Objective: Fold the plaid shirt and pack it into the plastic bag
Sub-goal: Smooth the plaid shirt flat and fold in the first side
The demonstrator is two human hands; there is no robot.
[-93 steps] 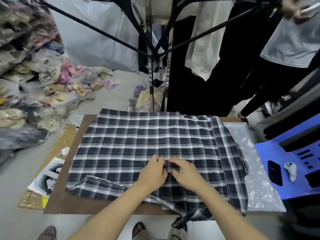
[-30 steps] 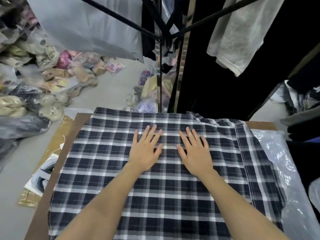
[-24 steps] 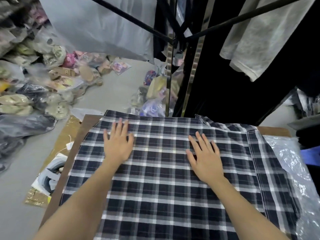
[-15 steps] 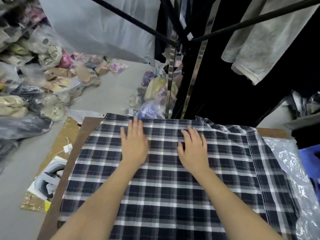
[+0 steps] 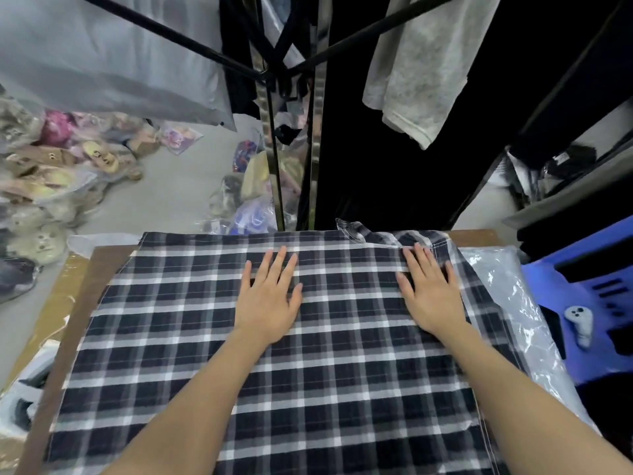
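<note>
The dark blue and white plaid shirt (image 5: 178,337) lies spread flat over the brown table (image 5: 109,258). My left hand (image 5: 269,299) rests palm down on the cloth near the middle of its far edge, fingers apart. My right hand (image 5: 430,296) lies flat on the shirt's far right part, by the rumpled fabric at the corner. A clear plastic bag (image 5: 524,303) lies on the table along the shirt's right side, partly under it.
A blue plastic stool (image 5: 589,286) with a white controller (image 5: 579,320) stands at the right. A black clothes rack (image 5: 274,73) with hanging garments rises behind the table. Bagged slippers (image 5: 44,200) pile on the floor at left. Cardboard (image 5: 65,289) lies beside the table.
My hands have slid apart on the shirt: the right one moved out to the far right corner, the left one stayed near the middle of the far edge.
</note>
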